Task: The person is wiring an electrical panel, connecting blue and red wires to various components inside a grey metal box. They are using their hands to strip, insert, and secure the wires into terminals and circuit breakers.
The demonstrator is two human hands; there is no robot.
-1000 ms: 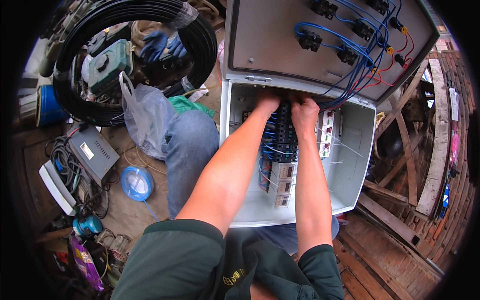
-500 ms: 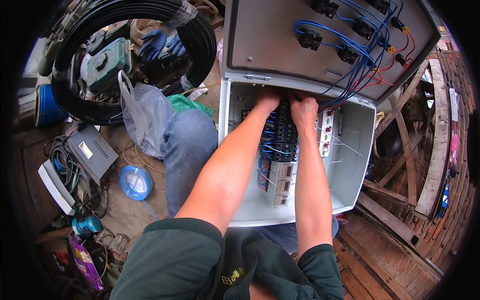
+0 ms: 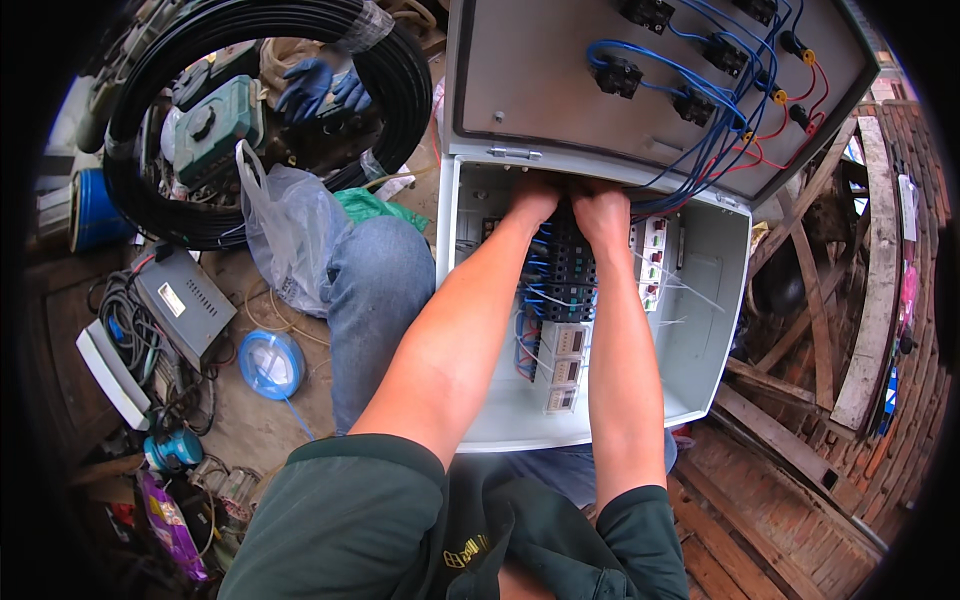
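Head view: cable coil, bag left of box; hands inside, fingers hidden, grip impossible to tell.

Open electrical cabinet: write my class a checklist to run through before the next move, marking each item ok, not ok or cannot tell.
1. Door swung open: ok.
2. Left hand and right hand inside the cabinet, by the black component row: ok.
3. Each hand's grip secure: cannot tell; fingertips hidden.
4. Loose white wires tucked in: not ok; they stick out right of the right forearm.
5. Hands gloved: not ok; both bare, blue gloves seen within the black cable coil.
6. Power off: cannot tell.
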